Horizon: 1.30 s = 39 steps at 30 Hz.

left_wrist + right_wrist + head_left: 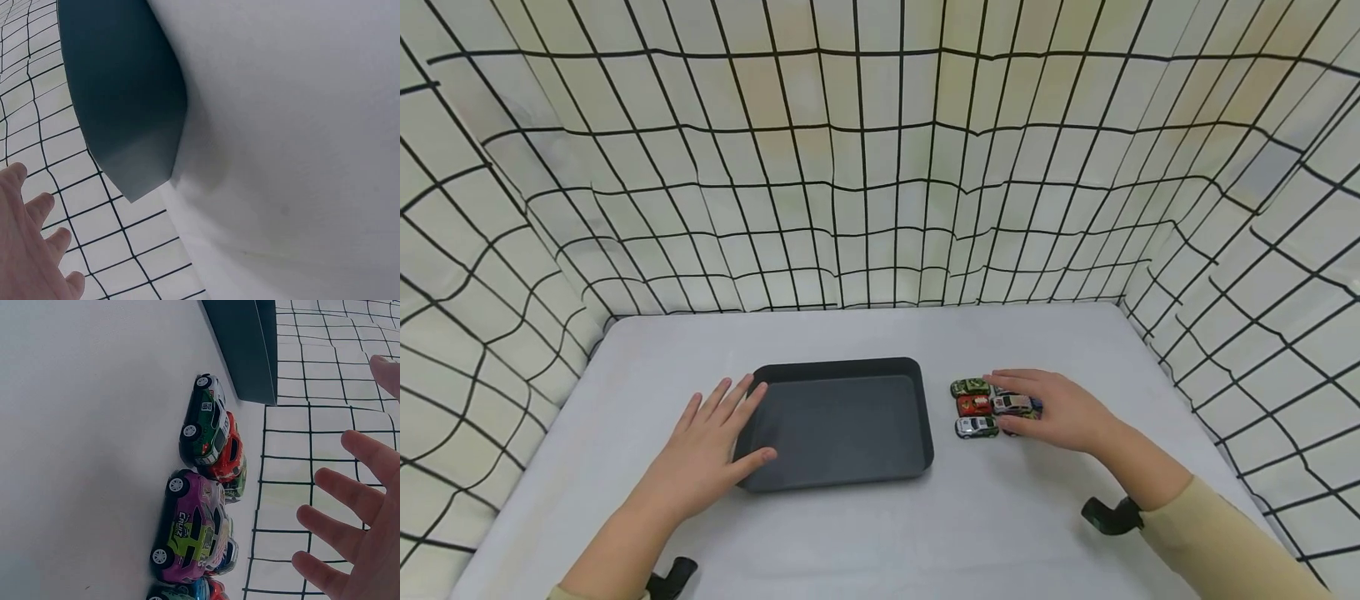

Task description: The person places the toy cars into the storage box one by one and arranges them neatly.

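A dark grey rectangular tray (842, 429) lies on the white table. My left hand (703, 454) is spread over its left edge, fingers straight, holding nothing. To the right of the tray, several toy cars sit close together in rows, among them a green car (970, 387), a red car (974, 406), a silver car with green sides (977, 427) and a white one (1013, 405). My right hand (1060, 412) hovers above the right part of this group and hides some of it. In the right wrist view a purple car (190, 531) shows, with the extended fingers apart from the cars.
White walls with a black grid (865, 158) enclose the table (850, 542) at the back and both sides. Black wrist devices are on the right arm (1112, 517) and the left arm (673, 577).
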Each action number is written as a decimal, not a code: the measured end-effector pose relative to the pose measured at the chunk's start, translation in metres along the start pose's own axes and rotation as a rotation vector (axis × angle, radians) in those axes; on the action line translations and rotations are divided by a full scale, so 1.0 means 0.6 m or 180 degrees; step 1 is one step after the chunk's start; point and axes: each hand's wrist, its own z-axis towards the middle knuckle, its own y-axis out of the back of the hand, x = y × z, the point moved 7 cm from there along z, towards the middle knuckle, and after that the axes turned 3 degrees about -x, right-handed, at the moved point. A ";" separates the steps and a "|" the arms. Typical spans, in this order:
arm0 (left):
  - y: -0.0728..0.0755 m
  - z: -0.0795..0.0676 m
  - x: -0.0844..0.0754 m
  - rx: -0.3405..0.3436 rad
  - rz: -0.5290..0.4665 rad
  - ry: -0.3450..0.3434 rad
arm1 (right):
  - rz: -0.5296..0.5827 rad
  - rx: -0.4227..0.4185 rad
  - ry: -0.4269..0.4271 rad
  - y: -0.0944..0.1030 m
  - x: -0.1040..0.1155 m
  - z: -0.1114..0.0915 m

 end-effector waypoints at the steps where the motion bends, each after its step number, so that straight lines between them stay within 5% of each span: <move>1: -0.001 -0.001 0.001 0.0009 -0.0005 0.0012 | -0.0011 0.0026 -0.0009 -0.002 0.000 0.002; 29: -0.024 -0.021 0.030 0.0221 -0.0166 0.0212 | 0.0053 0.0615 -0.0371 -0.015 -0.035 0.054; 39: -0.028 -0.021 0.033 0.0287 -0.0120 0.0290 | -0.0242 0.0650 -0.0193 -0.026 -0.036 0.076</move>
